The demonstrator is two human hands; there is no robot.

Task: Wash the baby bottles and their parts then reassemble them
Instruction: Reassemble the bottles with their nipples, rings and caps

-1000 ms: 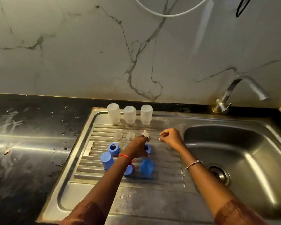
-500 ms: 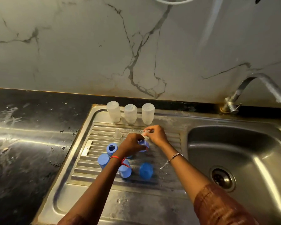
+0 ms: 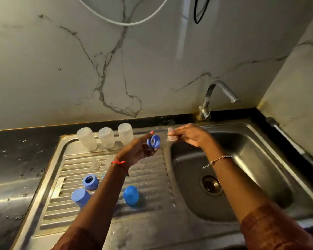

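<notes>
My left hand (image 3: 137, 150) holds a blue screw ring (image 3: 153, 141) up above the draining board. Just to its right, my right hand (image 3: 190, 135) pinches a clear silicone teat (image 3: 171, 136) over the basin's left edge. Three frosted bottle bodies (image 3: 105, 138) stand upside down in a row at the back of the board. On the ribbed board lie another clear teat (image 3: 95, 164), a blue ring (image 3: 90, 181) and two blue caps (image 3: 80, 196) (image 3: 131, 195). My left forearm hides other parts.
The steel sink basin (image 3: 242, 170) with its drain (image 3: 211, 184) lies to the right. A tap (image 3: 217, 98) stands at the back with no water running. Wet black counter (image 3: 13, 168) stretches to the left. A marble wall rises behind.
Both hands have lifted off the draining board. The left took a blue ring and the right took a clear teat, and both now sit higher and further right.
</notes>
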